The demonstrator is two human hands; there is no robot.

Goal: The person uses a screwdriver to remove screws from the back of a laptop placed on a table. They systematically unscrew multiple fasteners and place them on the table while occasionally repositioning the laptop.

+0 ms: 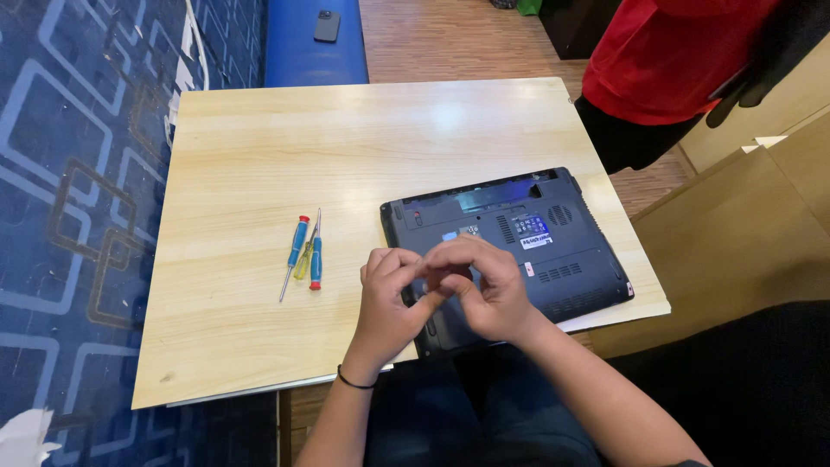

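A dark laptop (553,242) lies upside down on the light wooden table (346,138), its battery bay empty at the far edge. My left hand (389,298) and my right hand (484,285) meet over the laptop's near left corner, fingertips pinched together. Whether something small sits between the fingers is hidden. Left of the hands lie three small screwdrivers (304,251): two with blue and red handles and one yellow.
Another person in a red shirt (666,60) stands at the table's far right corner. A phone (327,26) rests on a blue bench beyond the table. A wooden cabinet (743,225) stands to the right, blue patterned carpet to the left.
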